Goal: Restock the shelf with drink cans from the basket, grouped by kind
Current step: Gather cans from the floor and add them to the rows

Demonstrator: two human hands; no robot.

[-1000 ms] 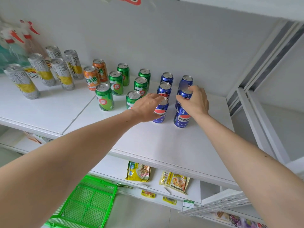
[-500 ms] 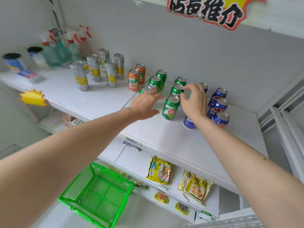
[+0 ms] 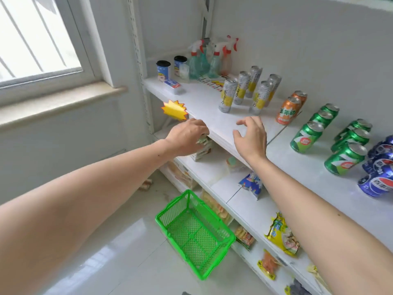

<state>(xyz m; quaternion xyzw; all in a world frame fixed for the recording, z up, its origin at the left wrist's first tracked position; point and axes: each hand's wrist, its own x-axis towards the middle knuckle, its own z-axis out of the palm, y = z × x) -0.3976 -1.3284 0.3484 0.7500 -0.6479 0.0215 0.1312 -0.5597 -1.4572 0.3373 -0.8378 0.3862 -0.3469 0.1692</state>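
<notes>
Cans stand on the top shelf (image 3: 212, 107), grouped: tall silver cans (image 3: 228, 95) far left, orange cans (image 3: 288, 111) next, green cans (image 3: 306, 137) right of them, blue cans (image 3: 376, 185) at the right edge. Green basket (image 3: 194, 233) sits on the floor below, nothing visible inside. Right hand (image 3: 251, 137) hovers over the shelf's near edge, fingers spread, holding nothing. Left hand (image 3: 187, 135) hangs just off the shelf front, fingers curled; whether it grips anything, cannot tell.

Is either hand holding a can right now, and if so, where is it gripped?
Neither. The right hand hangs open over the shelf, touching no can. The left hand is curled at the shelf edge with no can visible in it.
</notes>
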